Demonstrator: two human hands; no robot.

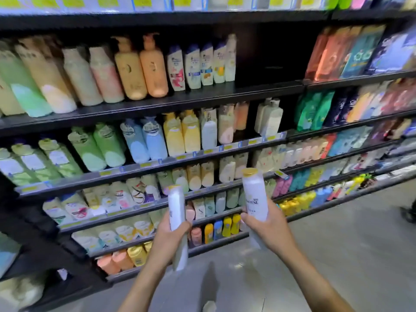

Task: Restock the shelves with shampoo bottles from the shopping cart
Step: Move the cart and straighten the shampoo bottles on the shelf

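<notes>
As caps are presumably kept uppermost for shelving, two white bottles are held roughly upright before the shelves (157,107): left bottle (176,208), 7 o'clock, wrapped by the left hand (170,236); right bottle (255,194), 5 o'clock, likewise gripped by the right hand (267,229). A bare gap (267,59) is noted at 1 o'clock.

1. We cannot read the label on the white plastic bottle with a gold cap (176,202). The left hand (168,238) covers its middle, and the print is smeared.
2. The right hand (266,229) hides the lower part of the second white gold-capped bottle (255,194), and we can make out only part of its lettering.
3. The pale boxes on the top shelf (144,2) are cut off by the upper edge.
4. The yellow price tags on the shelf rails (227,147) are too blurred for us to read.
5. The tall pastel pump bottles at far left (33,86) are smeared, so we cannot make out their labels.
6. A dark object (408,210) at the right edge and a pale object (209,306) at the bottom edge are cut off. We cannot tell what they are.
</notes>
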